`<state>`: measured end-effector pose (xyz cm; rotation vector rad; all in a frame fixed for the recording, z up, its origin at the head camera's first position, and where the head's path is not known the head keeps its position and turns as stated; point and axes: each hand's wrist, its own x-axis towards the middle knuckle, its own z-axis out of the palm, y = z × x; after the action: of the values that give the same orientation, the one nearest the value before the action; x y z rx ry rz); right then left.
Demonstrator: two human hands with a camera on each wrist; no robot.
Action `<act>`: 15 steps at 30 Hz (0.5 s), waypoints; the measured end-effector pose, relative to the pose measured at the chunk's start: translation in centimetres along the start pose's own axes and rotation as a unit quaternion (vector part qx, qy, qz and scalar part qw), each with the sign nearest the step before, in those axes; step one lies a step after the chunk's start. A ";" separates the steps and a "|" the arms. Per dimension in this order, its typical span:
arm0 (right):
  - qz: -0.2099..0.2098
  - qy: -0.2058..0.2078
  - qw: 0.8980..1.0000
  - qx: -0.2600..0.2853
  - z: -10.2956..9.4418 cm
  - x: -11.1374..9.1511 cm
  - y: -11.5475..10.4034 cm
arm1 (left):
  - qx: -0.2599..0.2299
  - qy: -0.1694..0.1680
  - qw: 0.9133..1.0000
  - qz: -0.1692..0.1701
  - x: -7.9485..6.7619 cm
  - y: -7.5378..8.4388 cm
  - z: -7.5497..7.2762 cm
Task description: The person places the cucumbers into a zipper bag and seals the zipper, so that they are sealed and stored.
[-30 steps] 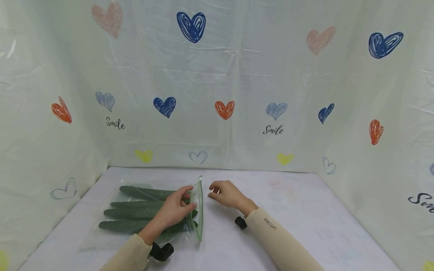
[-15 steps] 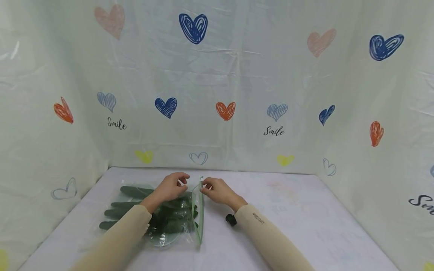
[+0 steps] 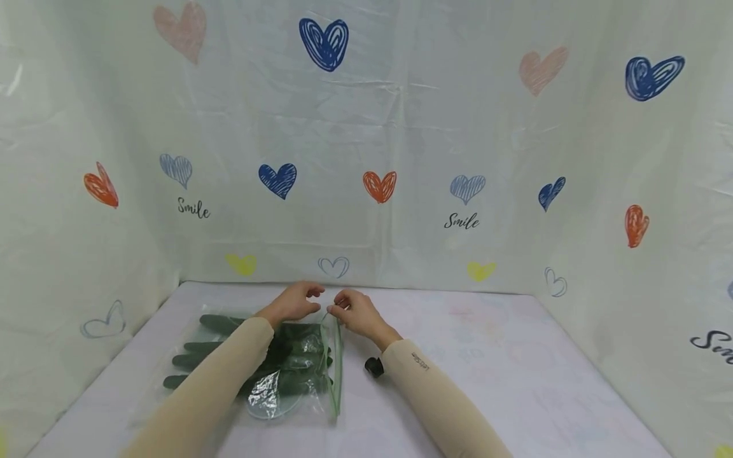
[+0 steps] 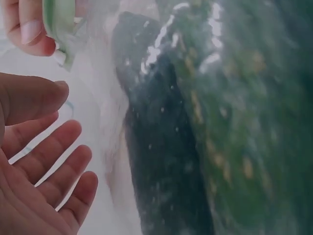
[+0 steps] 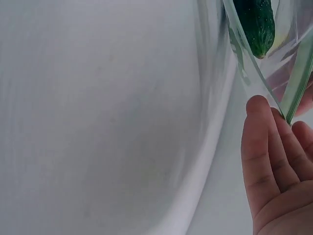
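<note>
A clear zip bag [image 3: 338, 381] with a green-edged mouth lies flat on the left half of the table, its mouth facing right. Several dark green cucumbers [image 3: 220, 323] lie side by side inside it. At the far corner of the mouth, my right hand [image 3: 359, 314] pinches the green zip strip [image 5: 298, 78] between thumb and fingers. My left hand [image 3: 294, 301] hovers just left of that corner. Its fingers are spread and relaxed in the left wrist view, holding nothing, near a cucumber [image 4: 161, 127] under the plastic. My left forearm hides part of the bag.
The white table [image 3: 487, 375] ends at a hanging white sheet [image 3: 424, 254] printed with hearts and "Smile". The sheet also walls off both sides. A black wrist camera [image 3: 375, 367] sits under my right wrist.
My left hand has let go of the bag's mouth and moved up toward its far corner. My right hand has come left and taken hold of that corner.
</note>
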<state>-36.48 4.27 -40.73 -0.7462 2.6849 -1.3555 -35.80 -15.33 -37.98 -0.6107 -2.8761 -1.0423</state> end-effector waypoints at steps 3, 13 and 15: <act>0.008 0.008 1.000 0.025 0.2 0.2 0.0 | -0.019 -0.009 1.000 -0.004 0.6 -0.2 0.3; 0.011 0.040 0.997 0.065 0.8 0.5 0.3 | -0.040 -0.018 0.999 -0.005 1.2 -0.4 1.0; 0.009 0.046 0.997 0.067 0.9 0.6 0.2 | -0.031 -0.018 0.999 -0.006 1.2 -0.4 1.0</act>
<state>-36.90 3.43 -41.36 -0.6614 2.6273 -1.5835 -36.95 -14.58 -38.86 -0.6213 -2.8919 -1.1381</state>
